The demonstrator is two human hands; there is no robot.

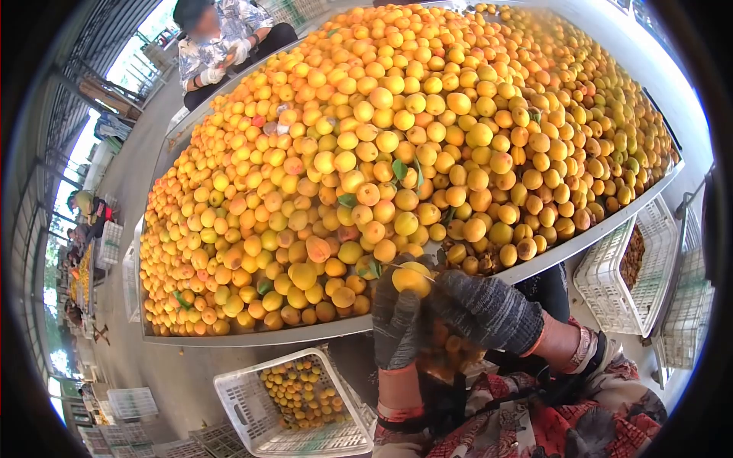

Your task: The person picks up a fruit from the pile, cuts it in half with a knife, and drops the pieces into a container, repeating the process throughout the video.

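My left hand, in a dark grey knit glove, grips a yellow apricot at the near edge of a large metal-rimmed table heaped with apricots. My right hand, gloved the same way, is closed right beside that fruit with its fingertips near it. A thin pale line crosses the top of the apricot toward the right fingers; whether it is a tool cannot be made out. Several green leaves lie among the fruit. Below and between my hands is a container of darker fruit pieces, partly hidden.
A white plastic crate holding apricots stands on the floor at lower left. Another white crate with brownish contents is at right. Across the table sits a person in white gloves. Further people and stacked crates are at far left.
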